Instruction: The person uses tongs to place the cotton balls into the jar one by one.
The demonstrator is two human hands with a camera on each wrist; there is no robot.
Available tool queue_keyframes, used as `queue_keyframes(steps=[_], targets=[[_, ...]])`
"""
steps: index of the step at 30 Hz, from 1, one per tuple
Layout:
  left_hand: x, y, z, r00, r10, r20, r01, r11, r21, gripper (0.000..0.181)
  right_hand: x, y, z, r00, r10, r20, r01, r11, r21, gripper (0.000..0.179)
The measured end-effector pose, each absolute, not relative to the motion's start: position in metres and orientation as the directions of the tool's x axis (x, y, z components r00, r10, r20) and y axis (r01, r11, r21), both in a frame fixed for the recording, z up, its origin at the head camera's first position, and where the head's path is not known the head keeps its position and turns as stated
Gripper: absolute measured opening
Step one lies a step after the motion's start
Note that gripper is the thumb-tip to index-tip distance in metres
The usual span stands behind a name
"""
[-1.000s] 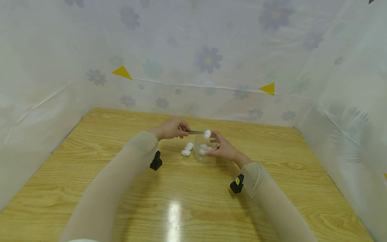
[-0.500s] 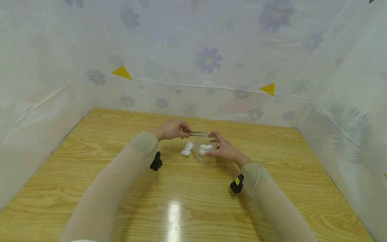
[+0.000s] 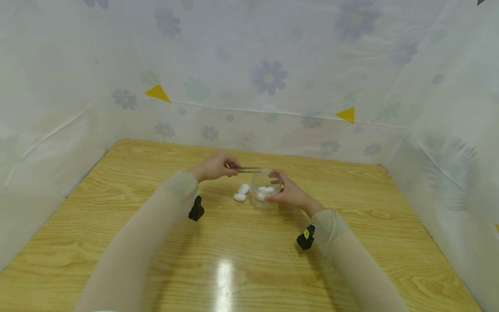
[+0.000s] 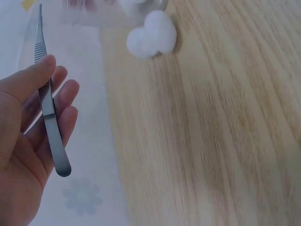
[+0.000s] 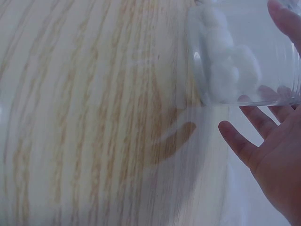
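Observation:
Between thumb and fingers, my left hand (image 3: pixel 215 167) holds metal tweezers (image 4: pixel 49 113). Nothing is between their tips, which lie level with the left side of a clear jar's mouth in the head view. My right hand (image 3: pixel 291 193) grips this jar (image 5: pixel 268 42) from the right, thumb on the near side and fingers around the far side. Several white cotton balls (image 5: pixel 223 70) lie inside at the bottom, partly blurred by the wall. Two more cotton balls (image 4: pixel 160 32) rest touching on the table, just left of the jar.
The wood-grain table (image 3: pixel 249 268) runs up to a pale flowered curtain (image 3: pixel 234 56) at the back and sides. Yellow triangles (image 3: pixel 345 115) mark the curtain. Black wrist cameras (image 3: pixel 196 209) sit under both forearms.
The cotton ball held in the tweezers a second ago was let go into the jar. My left hand then drew back slightly left with the tweezers. The right hand and jar stayed put.

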State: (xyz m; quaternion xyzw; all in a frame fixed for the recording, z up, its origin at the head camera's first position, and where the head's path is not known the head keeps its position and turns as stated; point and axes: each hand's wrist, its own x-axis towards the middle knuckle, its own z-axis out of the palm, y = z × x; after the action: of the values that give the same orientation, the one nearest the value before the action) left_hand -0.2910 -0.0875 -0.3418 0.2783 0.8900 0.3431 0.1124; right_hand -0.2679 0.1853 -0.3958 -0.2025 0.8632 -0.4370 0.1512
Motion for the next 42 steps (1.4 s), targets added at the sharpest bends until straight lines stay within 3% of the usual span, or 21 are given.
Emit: queue_keyframes(steps=[10,18,27,42], targets=[[-0.291,-0.106,-0.350,-0.852,0.523,-0.014,0.377,0.633,0.677,0.027,-0.267,0.185,-0.395,-0.874,-0.481,-0.076,-0.219,0.528,-0.821,0.088],[-0.294,-0.119,-0.361,-0.864,0.503,-0.027,0.353,0.642,0.681,0.028,-0.249,0.176,-0.369,-0.870,-0.483,-0.098,-0.208,0.540,-0.816,0.082],[-0.293,-0.127,-0.368,-0.872,0.485,-0.067,0.338,0.695,0.635,0.025,-0.266,0.183,-0.394,-0.875,-0.477,-0.083,-0.213,0.534,-0.818,0.086],[-0.299,-0.121,-0.388,-0.863,0.490,-0.126,0.337,0.742,0.579,0.022,-0.267,0.185,-0.396,-0.875,-0.480,-0.071,-0.230,0.540,-0.810,0.087]])
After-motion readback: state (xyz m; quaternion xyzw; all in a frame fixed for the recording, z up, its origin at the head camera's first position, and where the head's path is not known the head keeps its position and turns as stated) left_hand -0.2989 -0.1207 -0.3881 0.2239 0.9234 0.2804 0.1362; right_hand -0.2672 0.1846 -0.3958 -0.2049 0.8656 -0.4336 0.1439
